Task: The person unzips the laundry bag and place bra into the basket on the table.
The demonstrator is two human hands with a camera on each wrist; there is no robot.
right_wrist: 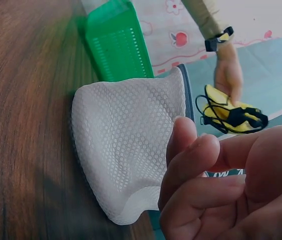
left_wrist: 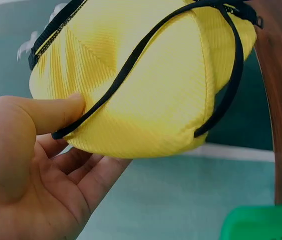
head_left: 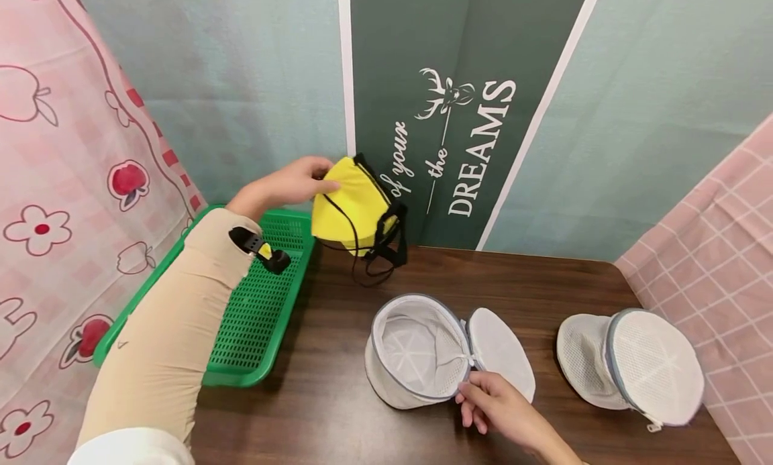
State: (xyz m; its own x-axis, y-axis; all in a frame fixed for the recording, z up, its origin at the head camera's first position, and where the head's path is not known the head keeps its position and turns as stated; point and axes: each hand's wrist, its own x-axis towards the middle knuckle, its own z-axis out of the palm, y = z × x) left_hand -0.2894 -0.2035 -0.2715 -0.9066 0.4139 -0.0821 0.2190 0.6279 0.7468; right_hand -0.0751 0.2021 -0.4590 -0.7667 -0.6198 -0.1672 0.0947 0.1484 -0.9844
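Observation:
My left hand pinches a yellow ribbed garment, cupped like a bra, with thin black straps, above the table's back edge. In the left wrist view the thumb presses the front of the yellow fabric, with fingers behind it. My right hand grips the near right rim of a white mesh laundry bag. The round bag stands upright, unzipped, its lid folded out to the right. In the right wrist view curled fingers lie at the bag's edge, partly hiding the mesh wall.
A green plastic basket stands at the left, under my left forearm. A second white mesh bag, its lid closed, lies tipped at the right on the brown wooden table. Fabric curtains hang behind and at both sides.

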